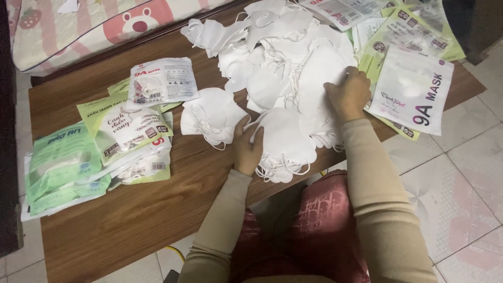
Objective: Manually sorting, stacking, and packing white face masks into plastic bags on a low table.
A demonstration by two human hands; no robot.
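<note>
Two hands: both yours, in beige sleeves, reaching over the wooden tabletop (131, 220) from the near edge.
Left hand (247, 149): your grip is pinched on the near stack of white masks (285, 141), thumb and fingers closed on its left edge.
Right hand (350, 94): it lies palm down on the big pile of loose white masks (283, 57), fingers spread and pressing; the grip clamps nothing.
Single mask (212, 115): it lies just left of your left hand, apart from the stack.
Left packets: green and white mask packets (99, 152) are stacked and overlapping at your left, one white packet (162, 81) on top at the back.
Right packets: a white pouch (414, 91) rests on green ones beside your right hand, overhanging the tabletop edge.
Far: a pink patterned cushion (105, 26) lies beyond the tabletop.
</note>
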